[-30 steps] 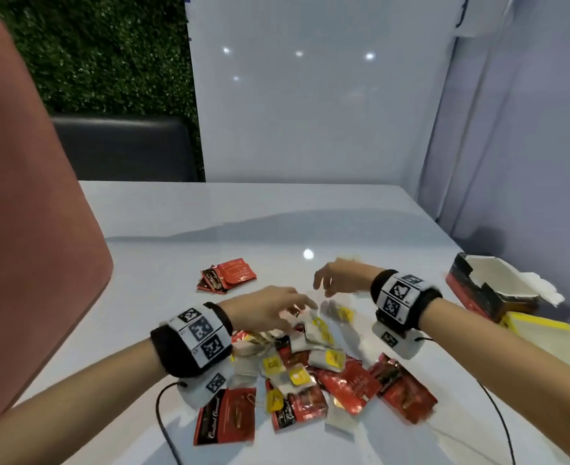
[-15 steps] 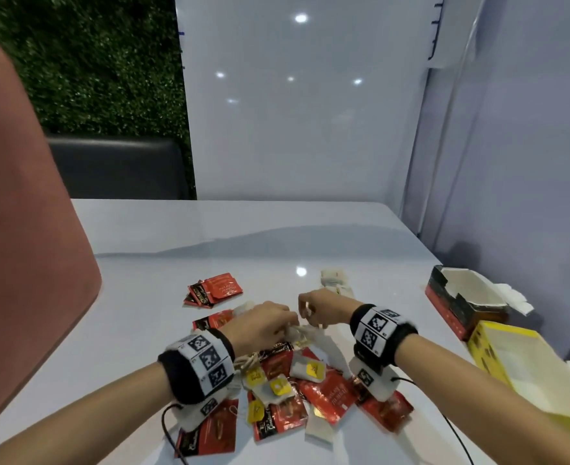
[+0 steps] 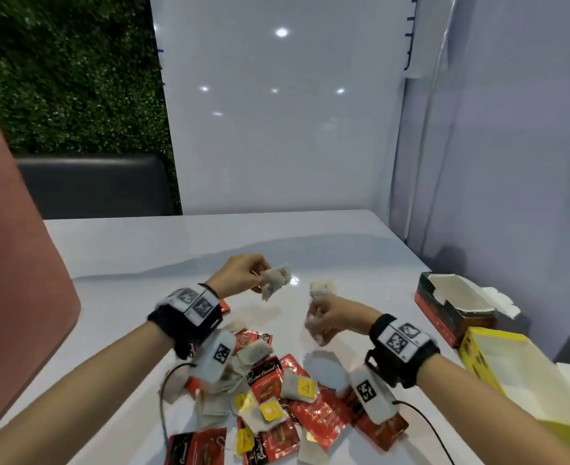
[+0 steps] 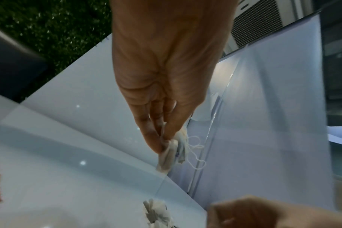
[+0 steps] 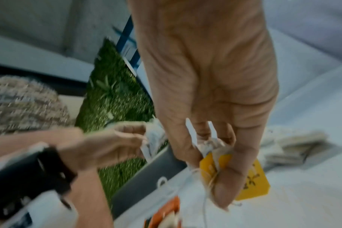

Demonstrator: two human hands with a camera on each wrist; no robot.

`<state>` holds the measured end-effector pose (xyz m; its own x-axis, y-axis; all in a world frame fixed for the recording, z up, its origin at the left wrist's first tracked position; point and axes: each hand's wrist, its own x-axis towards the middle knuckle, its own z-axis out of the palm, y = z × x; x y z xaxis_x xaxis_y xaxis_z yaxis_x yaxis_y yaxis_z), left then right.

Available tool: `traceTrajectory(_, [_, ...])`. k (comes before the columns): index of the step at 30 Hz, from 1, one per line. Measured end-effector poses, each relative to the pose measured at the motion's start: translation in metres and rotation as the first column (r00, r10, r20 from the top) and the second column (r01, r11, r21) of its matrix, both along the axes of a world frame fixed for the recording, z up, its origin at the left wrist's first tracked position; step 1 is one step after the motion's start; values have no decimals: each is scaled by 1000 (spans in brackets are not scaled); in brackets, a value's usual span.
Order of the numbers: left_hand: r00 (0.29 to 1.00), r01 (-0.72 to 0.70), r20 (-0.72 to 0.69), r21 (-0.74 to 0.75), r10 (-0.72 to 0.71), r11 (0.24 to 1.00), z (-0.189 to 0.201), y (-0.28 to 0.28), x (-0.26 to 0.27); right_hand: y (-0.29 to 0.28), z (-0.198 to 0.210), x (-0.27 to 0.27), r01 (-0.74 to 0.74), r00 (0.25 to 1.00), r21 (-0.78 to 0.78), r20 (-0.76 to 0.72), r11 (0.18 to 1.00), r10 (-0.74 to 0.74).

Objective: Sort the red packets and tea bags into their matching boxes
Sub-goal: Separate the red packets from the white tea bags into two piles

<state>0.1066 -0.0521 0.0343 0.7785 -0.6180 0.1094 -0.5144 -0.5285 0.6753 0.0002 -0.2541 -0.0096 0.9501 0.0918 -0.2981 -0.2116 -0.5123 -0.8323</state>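
At the bottom centre of the head view we see the mixed pile [image 3: 277,407] of red packets and tea bags lying on the white worktop [image 3: 136,297]; its lower edge is cut off by the frame.

Lower right: the yellow box [image 3: 498,357] stands open, its white inside showing nothing we can make out; its near end is hidden behind the right forearm.

Above the pile, the right hand [image 3: 330,317] has its fingers curled round a bunch of tea bags [image 3: 315,325] with yellow tags; the wrist view is blurred, so we cannot count them.

The left hand [image 3: 240,275] pinches a tea bag [image 3: 273,281] clear of the worktop, string dangling.

A small stack of tea bags [image 3: 322,286] rests between the hands.

Right of centre, the red box [image 3: 451,307] stands open, its contents not discernible.
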Motion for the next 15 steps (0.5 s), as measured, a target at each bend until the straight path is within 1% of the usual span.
traceTrajectory(2, [999,-1,-51,15,2,1000,-12,-36,16,-24,15,-3,120,989,97,70,988,-127])
traceTrajectory(4, [995,10,-95,35,-6,999,-28,-71,27,-45,27,2,246,955,131,135,960,-263])
traceTrajectory(7, [988,32,-151,99,-16,995,-50,-110,30,-61,33,19,354,909,124,188,927,-373])
traceTrajectory(9, [982,60,-185,154,-31,986,-55,-119,27,-63,35,31,392,890,87,217,916,-401])
traceTrajectory(10, [976,84,-210,155,-50,984,-53,-117,25,-64,37,36,401,884,65,236,914,-405])
traceTrajectory(12, [968,128,-231,123,-97,984,-44,-104,24,-63,40,47,412,875,-33,291,911,-386])
traceTrajectory(15, [958,141,-254,13,-133,990,-17,-62,15,-56,41,61,418,876,-238,360,877,-320])
